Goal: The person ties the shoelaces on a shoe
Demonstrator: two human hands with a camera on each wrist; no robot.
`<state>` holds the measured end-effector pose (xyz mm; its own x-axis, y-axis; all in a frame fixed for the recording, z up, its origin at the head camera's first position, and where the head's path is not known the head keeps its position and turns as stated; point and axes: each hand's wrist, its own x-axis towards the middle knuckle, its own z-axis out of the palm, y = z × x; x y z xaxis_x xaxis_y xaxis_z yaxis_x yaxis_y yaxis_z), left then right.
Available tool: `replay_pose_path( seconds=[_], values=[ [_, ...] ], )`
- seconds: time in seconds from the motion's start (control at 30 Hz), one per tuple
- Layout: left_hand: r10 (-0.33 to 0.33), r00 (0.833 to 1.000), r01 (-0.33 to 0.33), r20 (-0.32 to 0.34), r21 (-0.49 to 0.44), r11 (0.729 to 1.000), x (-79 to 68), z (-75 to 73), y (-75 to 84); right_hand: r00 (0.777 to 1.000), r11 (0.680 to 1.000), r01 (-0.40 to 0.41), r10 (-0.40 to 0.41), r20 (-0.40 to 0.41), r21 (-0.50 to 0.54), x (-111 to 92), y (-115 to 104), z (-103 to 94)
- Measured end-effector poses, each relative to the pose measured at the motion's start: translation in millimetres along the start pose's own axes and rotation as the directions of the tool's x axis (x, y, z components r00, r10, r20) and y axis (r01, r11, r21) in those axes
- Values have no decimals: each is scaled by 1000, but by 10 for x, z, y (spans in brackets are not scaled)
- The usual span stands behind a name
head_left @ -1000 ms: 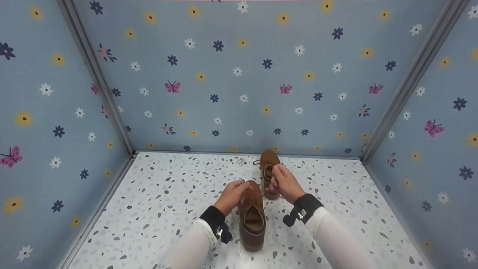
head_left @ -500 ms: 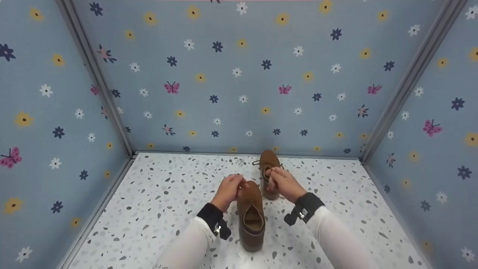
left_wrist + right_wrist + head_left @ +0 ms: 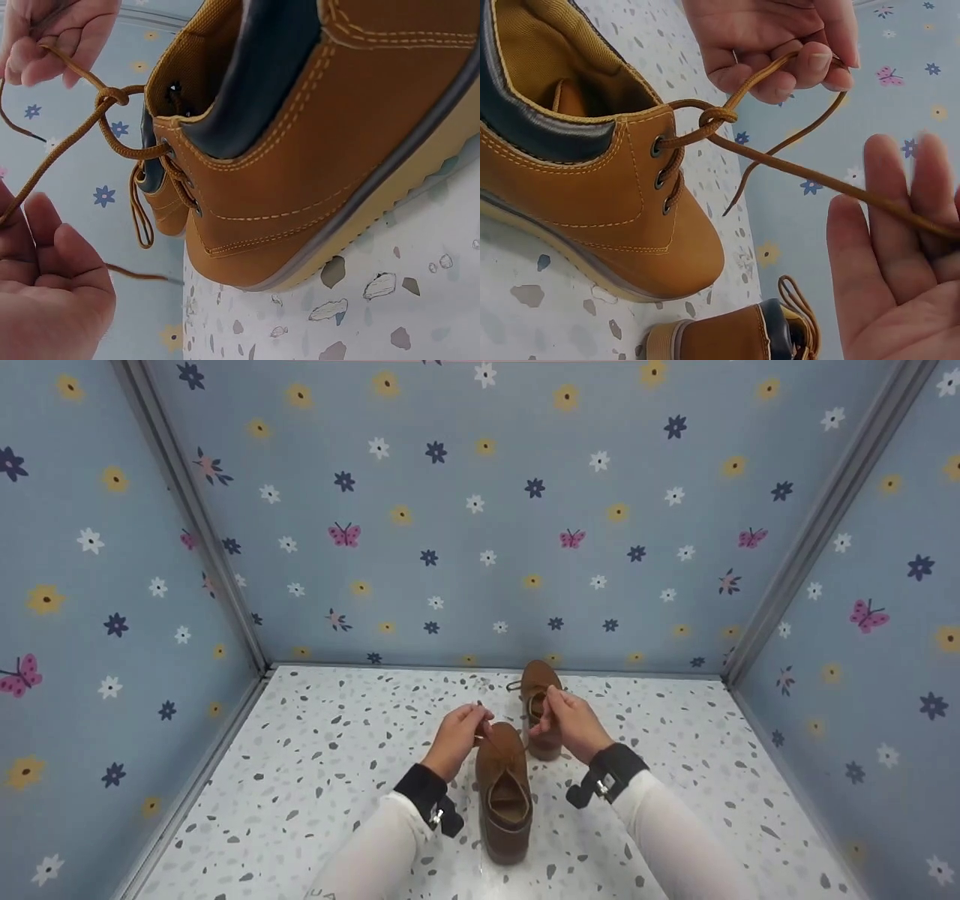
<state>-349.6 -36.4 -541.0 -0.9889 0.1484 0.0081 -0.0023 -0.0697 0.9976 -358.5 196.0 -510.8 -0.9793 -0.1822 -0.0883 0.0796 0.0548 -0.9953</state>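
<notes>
On the speckled floor (image 3: 337, 769), we see one brown shoe (image 3: 504, 791) standing upright, its toe toward the flowered wall (image 3: 517, 514). Above its front, the left hand (image 3: 457, 739) pinches one length of its lace (image 3: 802, 172), a tail hanging free; the right hand (image 3: 576, 727) seems to pinch the other, though the right wrist view cuts off that grip. Just off the eyelets we find a loose knot (image 3: 718, 116). A second shoe (image 3: 541, 679) stands ahead, slightly to the right.
</notes>
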Motion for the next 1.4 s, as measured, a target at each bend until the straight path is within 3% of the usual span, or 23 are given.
replay_pose_path(
  seconds=[0.27,0.37,0.53,0.67,1.03,1.23,1.4],
  values=[
    [-34,998,40,46,-142,989,-39,23,12,999,987,-37,32,38,157,8,-55,81],
    [-43,998,50,45,-169,984,-36,27,4,998,992,-17,10,57,122,5,-54,79],
    [-49,998,58,44,-231,971,-27,38,1,998,998,49,-47,43,-42,-10,-33,39],
    [-52,997,66,59,-260,963,-31,32,-5,999,998,49,-48,16,-46,-16,3,43],
    [-44,997,56,70,-178,982,-46,3,-19,1000,1000,8,-9,16,16,16,42,81],
    [-49,997,58,65,-154,986,-48,-8,-42,1000,995,24,-25,-9,-92,17,65,39],
    [-39,998,46,57,-131,990,-68,-22,-61,999,992,33,-35,-16,-122,15,88,2]
  ],
)
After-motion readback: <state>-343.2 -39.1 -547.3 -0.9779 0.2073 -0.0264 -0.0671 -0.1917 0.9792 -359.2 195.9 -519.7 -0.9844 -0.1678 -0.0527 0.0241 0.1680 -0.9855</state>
